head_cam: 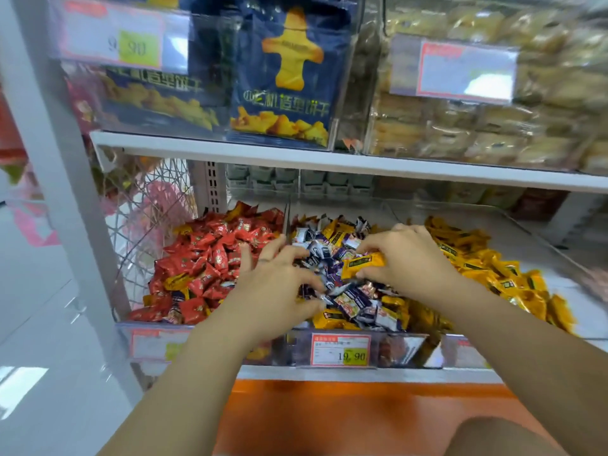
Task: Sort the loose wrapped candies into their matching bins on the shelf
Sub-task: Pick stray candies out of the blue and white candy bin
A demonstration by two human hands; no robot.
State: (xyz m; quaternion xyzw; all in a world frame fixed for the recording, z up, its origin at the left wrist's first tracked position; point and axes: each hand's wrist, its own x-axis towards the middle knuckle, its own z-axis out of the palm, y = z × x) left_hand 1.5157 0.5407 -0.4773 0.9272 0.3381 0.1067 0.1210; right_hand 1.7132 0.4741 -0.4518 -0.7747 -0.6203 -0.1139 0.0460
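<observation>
Three clear bins sit side by side on the lower shelf. The left bin [154, 337] holds red wrapped candies [210, 258] with a few yellow and purple ones mixed in. The middle bin [391, 348] holds purple-and-white candies [355, 301] mixed with yellow ones. Yellow candies [487, 268] fill the right bin. My right hand [408, 258] grips a yellow wrapped candy [362, 263] over the middle bin. My left hand [276, 291] reaches into the middle bin, fingers curled among the purple-and-white candies near the divider [287, 225].
A white shelf board [296, 156] runs above the bins, carrying clear boxes of blue biscuit packs [283, 77] and pale pastries [493, 126]. A price tag [340, 350] hangs on the middle bin's front. A white upright post [65, 179] stands left. Orange shelf base [329, 406] lies below.
</observation>
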